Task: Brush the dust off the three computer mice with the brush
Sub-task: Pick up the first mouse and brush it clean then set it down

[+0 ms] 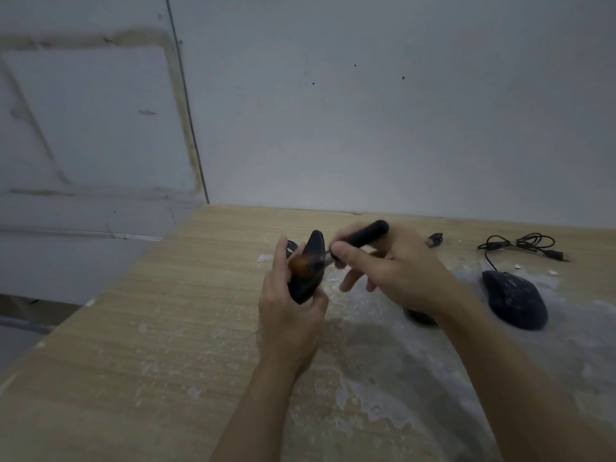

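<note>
**Forearms in from the bottom edge, one mouse mid-brush**

Held mouse (316, 245): black, tipped on edge, nose up, lifted off the counter (166, 361) at centre frame. Left hand (290, 315) grips it, fingers (283, 250) curled round the far side and thumb on the near side.

Brush (365, 235): black handle, metal collar, brown bristles blurred against the mouse's side. Right hand (400, 271) pinches the handle near the collar between thumb and index; the other fingers hang loose and hold nothing.

Step, by my read: sweeping this mouse, with at least one left to do. Too blurred to tell how clean it is.

Next probably calls for turning the mouse in the left hand to reach the unbrushed faces, with light strokes directed away from the body, then setting it down clear of the dust.

Second mouse (515, 303): flat on the counter, well to the right, white specks all over, looks unbrushed. Its cable (523, 245) lies coiled behind it.

Dark shape (421, 317) under the right wrist is likely the third mouse; mostly hidden.

White dust patch (366, 405) spreads across the counter under the arms.
</note>
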The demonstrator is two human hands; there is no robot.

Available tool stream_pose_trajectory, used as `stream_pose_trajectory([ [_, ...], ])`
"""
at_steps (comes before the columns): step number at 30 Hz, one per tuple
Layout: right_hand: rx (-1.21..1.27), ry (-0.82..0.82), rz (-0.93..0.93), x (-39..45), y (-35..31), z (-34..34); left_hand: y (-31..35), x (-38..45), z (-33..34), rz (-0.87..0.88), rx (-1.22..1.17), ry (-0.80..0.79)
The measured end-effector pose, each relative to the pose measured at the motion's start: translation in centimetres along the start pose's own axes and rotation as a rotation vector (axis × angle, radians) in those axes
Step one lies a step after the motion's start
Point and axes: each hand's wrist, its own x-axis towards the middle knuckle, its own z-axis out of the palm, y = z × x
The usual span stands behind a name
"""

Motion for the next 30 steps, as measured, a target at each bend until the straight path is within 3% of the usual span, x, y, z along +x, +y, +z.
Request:
stream_pose_trajectory([
  [2,-0.029,-0.018,0.017,-0.1,-0.2,-0.3,-0.1,-0.1,0.1,0.024,0.025,-0.011],
  [5,-0.116,0.286,-0.103,0.3,-0.4,-1.3,0.0,-0.1,0.2,0.008,0.022,-0.032],
  [6,-0.079,0.290,-0.118,0.3,-0.4,-1.6,-0.1,-0.1,0.3,0.001,0.017,-0.036],
  [9,0.030,-0.022,0.002,-0.2,-0.3,-1.3,-0.4,0.0,0.4,-0.002,0.012,-0.035],
  [10,-0.014,-0.049,0.012,-0.2,0.0,-1.0,-0.4,0.0,0.4,0.006,0.014,-0.033],
  [14,-0.180,0.236,-0.160,0.2,0.0,-0.9,-0.2,0.0,0.2,-0.003,0.029,-0.012],
  [16,-0.057,0.136,-0.130,0.1,-0.3,-0.9,-0.1,0.0,0.2,0.002,0.032,-0.011],
  [18,-0.091,0.008,-0.073,-0.1,-0.2,-0.7,-0.3,0.0,0.1,0.016,0.043,-0.015],
  [21,-0.328,0.174,-0.151,0.1,0.1,-1.0,-0.6,0.1,0.2,0.024,0.071,-0.005],
  [22,-0.305,0.219,-0.173,0.1,0.1,-1.2,-0.5,0.1,0.2,0.024,0.076,-0.002],
  [24,-0.157,0.119,-0.119,0.1,-0.3,-1.3,-0.5,0.1,0.3,0.035,0.077,-0.005],
  [26,-0.175,0.007,-0.058,-0.1,-0.1,-0.9,-0.7,0.1,0.3,0.031,0.078,-0.010],
  [28,-0.336,0.124,-0.109,0.1,0.3,-0.9,-0.9,0.1,0.2,0.032,0.096,-0.001],
  [30,-0.324,0.234,-0.160,0.2,0.4,-1.0,-0.6,0.1,0.2,0.036,0.097,0.010],
])
